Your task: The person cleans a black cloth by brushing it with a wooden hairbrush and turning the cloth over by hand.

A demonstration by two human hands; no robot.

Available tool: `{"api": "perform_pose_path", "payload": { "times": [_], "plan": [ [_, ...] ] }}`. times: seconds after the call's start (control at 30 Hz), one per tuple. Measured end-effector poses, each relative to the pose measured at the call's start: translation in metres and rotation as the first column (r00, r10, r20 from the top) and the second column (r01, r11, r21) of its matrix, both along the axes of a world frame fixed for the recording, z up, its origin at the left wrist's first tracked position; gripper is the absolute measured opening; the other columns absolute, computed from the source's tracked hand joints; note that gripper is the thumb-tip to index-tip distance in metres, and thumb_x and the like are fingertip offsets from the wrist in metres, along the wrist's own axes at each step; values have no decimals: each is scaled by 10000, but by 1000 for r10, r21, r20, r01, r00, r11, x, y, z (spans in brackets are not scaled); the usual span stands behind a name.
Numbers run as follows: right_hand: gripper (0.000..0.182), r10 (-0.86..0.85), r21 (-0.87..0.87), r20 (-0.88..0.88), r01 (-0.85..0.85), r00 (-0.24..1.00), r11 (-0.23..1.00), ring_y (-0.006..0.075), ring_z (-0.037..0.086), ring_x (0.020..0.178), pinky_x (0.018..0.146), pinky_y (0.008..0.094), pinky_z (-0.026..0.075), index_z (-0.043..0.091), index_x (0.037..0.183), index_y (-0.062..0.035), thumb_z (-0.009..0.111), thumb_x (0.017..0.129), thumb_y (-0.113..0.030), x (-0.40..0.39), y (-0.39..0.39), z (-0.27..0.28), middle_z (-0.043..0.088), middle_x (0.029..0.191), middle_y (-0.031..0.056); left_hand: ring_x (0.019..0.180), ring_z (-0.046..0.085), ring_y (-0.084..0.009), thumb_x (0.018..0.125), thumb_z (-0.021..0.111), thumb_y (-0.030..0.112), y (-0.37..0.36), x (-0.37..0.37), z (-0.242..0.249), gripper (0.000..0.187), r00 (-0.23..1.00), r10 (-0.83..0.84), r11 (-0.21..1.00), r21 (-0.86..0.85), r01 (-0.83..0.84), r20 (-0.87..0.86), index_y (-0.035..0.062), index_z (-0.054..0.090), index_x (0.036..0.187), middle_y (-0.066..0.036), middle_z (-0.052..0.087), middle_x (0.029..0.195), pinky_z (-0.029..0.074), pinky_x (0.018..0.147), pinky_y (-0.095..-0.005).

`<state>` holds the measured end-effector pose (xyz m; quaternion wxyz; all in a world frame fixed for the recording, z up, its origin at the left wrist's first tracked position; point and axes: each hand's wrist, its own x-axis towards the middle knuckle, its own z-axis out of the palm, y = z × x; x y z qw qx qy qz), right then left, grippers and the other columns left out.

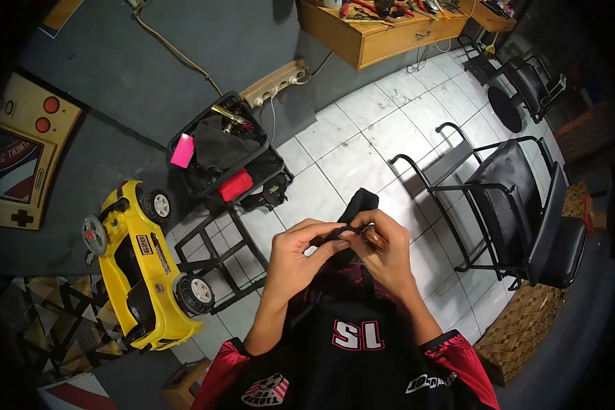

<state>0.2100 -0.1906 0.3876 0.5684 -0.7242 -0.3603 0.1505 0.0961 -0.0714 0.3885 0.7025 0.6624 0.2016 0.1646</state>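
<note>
A dark, soft-looking fabric strip [363,201] is pinched between both hands in front of my chest, its free end sticking up past the fingers. My left hand [290,258] closes thumb and forefinger on the strip's near end. My right hand [387,260] grips the same strip, its fingertips meeting those of the left. A shiny amber-brown object [373,238] shows between the right hand's fingers; its kind I cannot tell. Below the hands is the black jersey [335,369] I wear, with red patterned sleeves.
To the left stands a yellow toy car [140,273] beside a black metal frame [219,256]. A black crate [270,160] holds cloth and tools by the wall. At right is a black padded chair [506,184]. Tools lie on a wooden drawer desk [396,41] at the back.
</note>
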Motion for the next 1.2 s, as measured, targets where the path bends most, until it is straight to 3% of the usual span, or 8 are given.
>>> {"api": "perform_pose_path", "payload": {
  "times": [0.1,0.27,0.47,0.67,0.77,1.0,1.13,1.2],
  "plan": [
    [246,236,-132,66,-226,970,965,253,538,595,547,319,420,587,852,5,732,743,-161,19,-5,3,574,749,107,866,582,-136,782,626,-71,14,-6,7,209,1000,-9,986,164,5,23,-64,635,991,-95,605,939,468,747,-238],
    [189,238,-457,147,-147,960,877,339,589,728,622,376,464,614,906,-20,656,776,-150,43,-17,-14,606,805,129,796,604,-158,804,597,-24,33,-10,15,128,971,229,831,506,-231,66,-20,651,920,-103,645,874,455,718,-251],
    [264,227,-238,238,-170,944,956,318,617,746,633,347,493,623,956,-51,630,699,9,42,-25,8,626,873,116,813,591,-155,868,554,38,35,-7,-6,119,904,420,761,510,-402,86,-21,623,944,-106,638,900,443,748,-253],
    [227,44,-220,582,104,812,970,119,549,564,485,252,445,695,799,-75,776,589,-42,37,-31,39,525,1047,97,817,566,-135,907,484,39,32,1,-18,129,885,415,817,340,-465,212,-9,578,981,-76,627,894,432,745,-257],
    [266,93,-386,467,109,879,916,160,607,640,571,281,493,662,791,-44,815,594,-138,55,-32,31,581,1071,84,768,579,-181,890,488,14,31,2,-17,116,882,440,744,480,-465,171,-4,570,971,-89,615,873,440,697,-270],
    [234,3,-99,291,27,957,995,169,550,568,531,258,426,626,830,-13,775,652,-47,56,-30,27,581,696,64,663,418,-74,935,433,40,29,14,-23,141,859,388,630,583,-512,335,5,525,1036,-56,573,897,349,607,-206],
    [315,-17,-26,-301,10,954,1000,89,471,585,527,235,363,654,920,-19,767,627,0,48,-38,40,546,676,26,654,408,-64,932,409,14,29,4,-22,157,906,321,760,495,-421,278,-1,517,1045,-42,564,909,346,601,-200],
    [303,166,-122,-48,-171,985,978,102,466,570,516,252,346,662,897,-11,757,612,23,55,-47,38,550,662,34,618,434,-84,908,446,10,33,-11,-14,143,960,225,845,458,-277,165,-1,535,1020,-60,569,831,375,581,-220]
  ]
}}
